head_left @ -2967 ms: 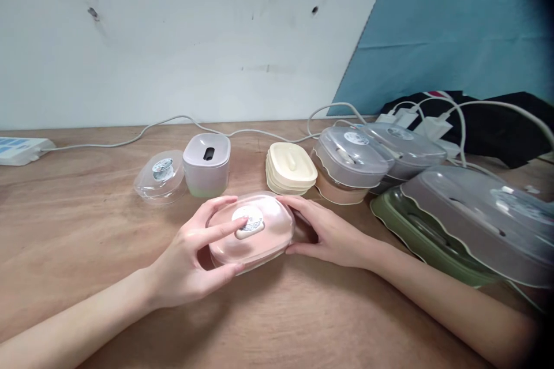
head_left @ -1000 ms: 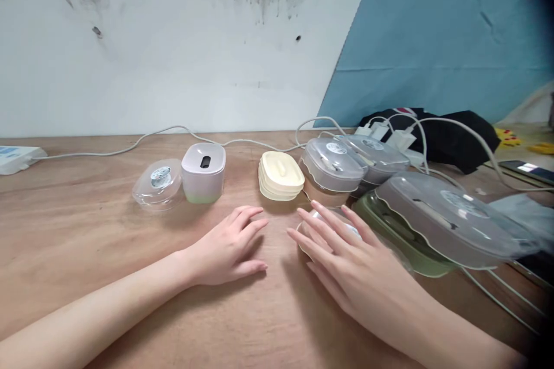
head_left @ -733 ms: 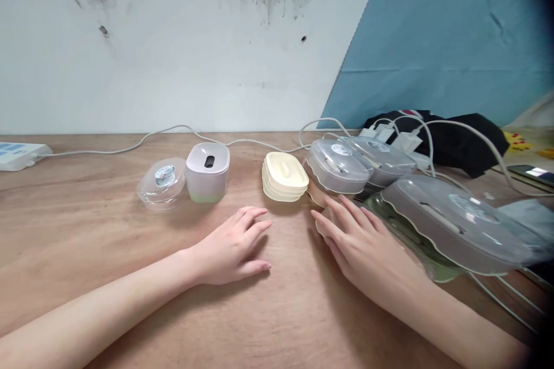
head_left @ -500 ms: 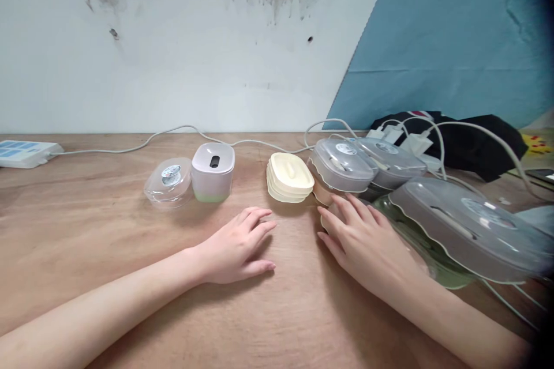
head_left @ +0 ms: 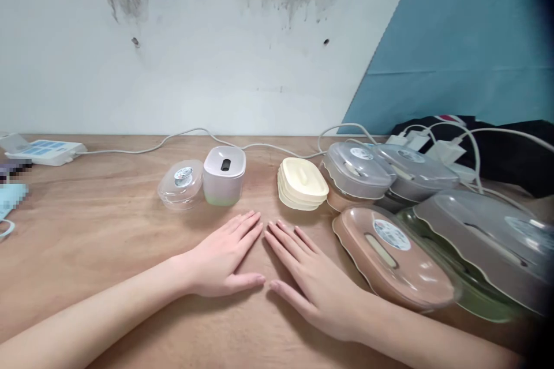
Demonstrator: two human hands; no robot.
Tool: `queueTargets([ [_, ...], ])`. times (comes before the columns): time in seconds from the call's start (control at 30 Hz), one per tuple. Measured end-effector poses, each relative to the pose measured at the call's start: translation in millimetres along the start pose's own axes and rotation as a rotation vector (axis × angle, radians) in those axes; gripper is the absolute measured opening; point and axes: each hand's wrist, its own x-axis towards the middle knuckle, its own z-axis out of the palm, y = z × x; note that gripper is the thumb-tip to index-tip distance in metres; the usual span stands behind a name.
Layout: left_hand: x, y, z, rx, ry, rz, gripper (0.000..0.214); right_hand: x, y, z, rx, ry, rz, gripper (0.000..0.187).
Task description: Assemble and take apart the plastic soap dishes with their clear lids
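Note:
My left hand (head_left: 227, 256) lies palm down on the wooden table, fingers stretched out, holding nothing. Just across from it, my right hand (head_left: 309, 279) also rests flat and empty, the two hands' fingertips a small gap apart. Beyond the left hand stand a lilac container (head_left: 224, 184) with a dark slot in its top and green at its base, and a clear round lidded container (head_left: 177, 187) with a sticker. A cream stack of square, ridged pieces (head_left: 304, 179) sits beyond the right hand. To that hand's right is an orange container (head_left: 398, 259) under a clear lid.
Grey-lidded containers (head_left: 359, 170) crowd the right side, a large one (head_left: 485, 236) over a green base. A white cable (head_left: 277, 147) runs along the back from a power strip (head_left: 54, 153) to white plugs (head_left: 445, 150). At the left edge lies a light blue item (head_left: 11, 199).
My right hand has moved left, away from the containers, and now lies flat near my left hand, uncovering the orange container. My left hand has flattened. The view has shifted left.

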Motion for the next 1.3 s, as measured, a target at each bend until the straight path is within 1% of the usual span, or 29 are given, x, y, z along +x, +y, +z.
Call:
queueTargets([
  [0.1,-12,-5,-3.5,0.011,-0.01,-0.015,0.075,6,8,3,0.061,-0.03,0.046,0.059],
  [0.17,-14,-7,-4.0,0.019,-0.009,-0.01,0.071,7,12,3,0.073,-0.024,0.055,0.058],
  [0.4,-8,-7,-2.7,0.066,-0.021,-0.012,0.069,4,10,2,0.072,-0.015,0.053,0.056],
  [0.63,-10,-6,-2.7,0.064,-0.018,-0.015,0.069,4,11,2,0.066,0.008,0.04,0.054],
  [0.97,-9,-8,-1.8,0.075,-0.009,-0.008,0.068,5,10,3,0.018,0.01,0.029,0.053],
  [1.17,-10,-7,-1.2,0.09,-0.005,-0.012,0.067,3,6,1,-0.108,0.094,-0.035,0.05],
  [1.23,-10,-6,-1.0,0.086,0.003,-0.01,0.066,3,6,-5,-0.182,0.15,-0.033,0.048],
  [1.3,-10,-6,-0.8,0.079,0.012,-0.007,0.066,5,10,-16,-0.292,0.233,-0.005,0.047],
])
